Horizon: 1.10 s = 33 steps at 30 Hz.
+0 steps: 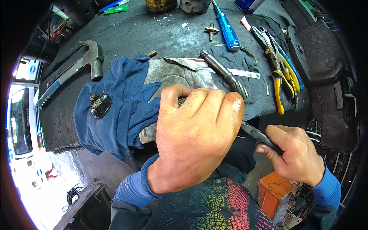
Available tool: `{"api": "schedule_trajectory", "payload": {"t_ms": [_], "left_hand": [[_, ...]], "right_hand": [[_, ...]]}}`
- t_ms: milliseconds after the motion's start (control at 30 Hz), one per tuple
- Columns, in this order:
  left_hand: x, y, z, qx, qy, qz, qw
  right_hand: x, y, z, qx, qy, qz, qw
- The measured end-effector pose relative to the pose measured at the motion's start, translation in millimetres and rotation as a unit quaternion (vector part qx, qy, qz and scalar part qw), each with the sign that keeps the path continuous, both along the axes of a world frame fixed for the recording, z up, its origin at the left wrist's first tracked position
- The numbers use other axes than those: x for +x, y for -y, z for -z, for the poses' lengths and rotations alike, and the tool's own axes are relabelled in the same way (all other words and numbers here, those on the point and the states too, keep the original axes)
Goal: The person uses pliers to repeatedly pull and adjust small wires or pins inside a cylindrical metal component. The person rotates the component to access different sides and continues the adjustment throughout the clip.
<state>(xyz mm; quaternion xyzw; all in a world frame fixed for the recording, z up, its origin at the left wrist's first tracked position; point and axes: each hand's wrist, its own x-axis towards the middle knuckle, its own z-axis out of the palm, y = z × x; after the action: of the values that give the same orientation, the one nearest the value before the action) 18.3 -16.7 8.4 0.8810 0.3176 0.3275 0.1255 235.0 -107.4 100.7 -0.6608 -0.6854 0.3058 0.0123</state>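
Observation:
My left hand (197, 134) is curled over a metal piece (182, 100), mostly hidden under my fingers, on the grey rags (172, 71). My right hand (293, 153) grips a dark metal hand tool (260, 136), its narrow end reaching under the knuckles of my left hand. Just beyond my left hand lies a steel shaft with a toothed end (222, 71), across a flat metal strip (249, 74). A blue cloth (122, 88) carries a small dark metal part with terminals (100, 105) to the left.
The dark workbench (61, 126) holds a claw hammer (73, 69), blue screwdriver (227, 30), small fitting (211, 32), several pliers (283, 76) and cans (161, 4). A black metal housing (318, 50) borders the right. Below are an orange box (270, 195) and dark bin (86, 211); a white vehicle (23, 122) stands left.

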Motion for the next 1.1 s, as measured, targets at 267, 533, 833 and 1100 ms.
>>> {"api": "schedule_trajectory", "payload": {"t_ms": [267, 533, 833, 1100], "left_hand": [[1, -2, 4, 0.011, 0.014, -0.009, 1.0], [0, -4, 1, -0.003, 0.01, -0.008, 1.0], [1, -2, -3, -0.013, -0.019, -0.005, 1.0], [2, 1, -2, -0.007, -0.01, 0.005, 1.0]], "right_hand": [[9, 4, 29, 0.022, -0.122, 0.013, 0.992], [12, 6, 47, 0.009, -0.176, 0.032, 0.984], [-4, -3, -2, 0.029, 0.074, -0.019, 0.997], [-19, -4, -17, 0.011, 0.134, 0.018, 0.991]]}}
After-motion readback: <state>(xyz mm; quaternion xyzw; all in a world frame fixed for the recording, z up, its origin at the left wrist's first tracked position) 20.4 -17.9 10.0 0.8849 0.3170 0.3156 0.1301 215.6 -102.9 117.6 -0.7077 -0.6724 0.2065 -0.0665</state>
